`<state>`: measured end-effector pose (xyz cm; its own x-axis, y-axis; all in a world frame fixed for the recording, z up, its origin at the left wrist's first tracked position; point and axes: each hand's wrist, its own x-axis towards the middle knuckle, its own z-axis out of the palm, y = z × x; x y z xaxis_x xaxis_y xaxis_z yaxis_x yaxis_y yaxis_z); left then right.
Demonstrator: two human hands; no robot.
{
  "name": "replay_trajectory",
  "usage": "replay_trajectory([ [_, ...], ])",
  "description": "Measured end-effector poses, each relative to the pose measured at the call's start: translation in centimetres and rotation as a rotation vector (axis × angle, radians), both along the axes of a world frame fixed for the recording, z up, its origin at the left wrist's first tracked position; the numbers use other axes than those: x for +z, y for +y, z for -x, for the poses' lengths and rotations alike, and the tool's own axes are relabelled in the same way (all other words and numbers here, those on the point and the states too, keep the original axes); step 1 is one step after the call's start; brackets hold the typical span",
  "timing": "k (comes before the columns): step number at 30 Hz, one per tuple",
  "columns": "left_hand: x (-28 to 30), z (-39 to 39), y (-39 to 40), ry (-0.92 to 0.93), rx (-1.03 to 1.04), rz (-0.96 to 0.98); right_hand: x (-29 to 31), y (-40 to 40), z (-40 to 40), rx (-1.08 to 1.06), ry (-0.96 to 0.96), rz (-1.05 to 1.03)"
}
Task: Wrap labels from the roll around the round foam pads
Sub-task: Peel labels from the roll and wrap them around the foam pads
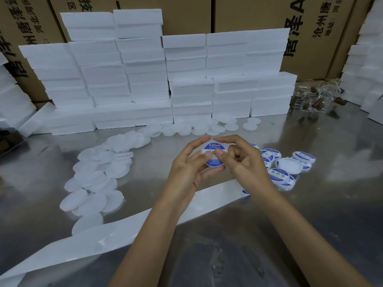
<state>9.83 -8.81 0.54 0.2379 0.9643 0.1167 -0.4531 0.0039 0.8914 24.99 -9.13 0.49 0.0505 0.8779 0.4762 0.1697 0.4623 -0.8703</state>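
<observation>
Both hands hold one round white foam pad (pixel 209 146) with a blue and white label on its face, above the middle of the steel table. My left hand (pixel 189 168) cups it from the left and below, thumb on the label. My right hand (pixel 242 160) pinches its right edge, thumb pressing the label and forefinger arched over the top. A long white strip of label backing (pixel 116 230) runs diagonally from lower left under my forearms, with a blue label edge (pixel 245 191) at its right end. Bare white pads (pixel 97 179) lie scattered on the left.
Labelled pads (pixel 284 168) are piled to the right of my hands. More bare pads (pixel 207 126) lie in a row before stacked white foam blocks (pixel 149 79). Cardboard boxes (pixel 321 27) stand behind. Clear packets with brown pieces (pixel 315 98) sit far right on the steel table (pixel 331 204).
</observation>
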Motion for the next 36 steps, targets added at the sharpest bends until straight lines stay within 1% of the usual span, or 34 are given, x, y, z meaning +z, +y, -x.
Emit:
replay_trajectory([
  [2, -0.1, -0.1, -0.1, 0.045, -0.014, -0.031, 0.0, -0.1, 0.1, -0.006, 0.002, -0.003],
  [5, -0.1, -0.2, -0.2, 0.109, 0.089, -0.037, 0.1, -0.4, 0.5, 0.039, 0.035, 0.008],
  [7, -0.2, -0.2, -0.2, 0.118, 0.159, -0.021, 0.1, -0.5, 0.7, 0.062, 0.014, 0.016],
  [10, -0.3, 0.0, 0.0, 0.108, 0.229, 0.005, 0.0, -0.4, 0.7, 0.069, -0.110, 0.013],
  [13, -0.5, 0.2, 0.3, 0.129, 0.297, 0.036, -0.4, -0.4, 0.7, 0.060, -0.244, 0.052],
  [15, -0.6, 0.3, 0.5, 0.141, 0.312, 0.068, -0.7, -0.3, 0.8, 0.021, -0.357, 0.043],
  [18, -0.5, 0.2, 0.7, 0.138, 0.270, 0.101, -1.0, -0.1, 0.5, -0.064, -0.470, -0.010],
  [22, -0.1, 0.3, 0.5, 0.055, 0.050, 0.113, -0.9, 0.4, -0.4, -0.155, -0.477, -0.063],
  [25, 0.0, 0.4, 0.4, 0.032, -0.056, 0.099, -1.0, 0.4, -0.8, -0.215, -0.586, -0.110],
  [26, 0.1, 0.5, 0.4, 0.027, -0.076, 0.102, -0.9, 0.5, -1.0, -0.272, -0.618, -0.126],
  [28, 0.2, 0.5, 0.4, 0.044, -0.068, 0.101, -0.6, 0.8, -2.0, -0.469, -0.623, -0.130],
  [30, 0.2, 0.7, 0.6, 0.076, -0.034, 0.088, -0.6, 1.6, -4.3, -0.722, -0.589, -0.027],
  [32, 0.2, 1.1, 0.8, 0.107, 0.000, 0.084, -1.0, 2.0, -7.1, -0.892, -0.611, 0.159],
  [34, 0.2, 1.5, 0.8, 0.151, 0.039, 0.093, -1.6, 2.2, -9.2, -0.920, -0.626, 0.350],
  [36, 0.1, 1.6, 0.9, 0.193, 0.077, 0.112, -2.2, 2.2, -10.2, -0.839, -0.621, 0.511],
])
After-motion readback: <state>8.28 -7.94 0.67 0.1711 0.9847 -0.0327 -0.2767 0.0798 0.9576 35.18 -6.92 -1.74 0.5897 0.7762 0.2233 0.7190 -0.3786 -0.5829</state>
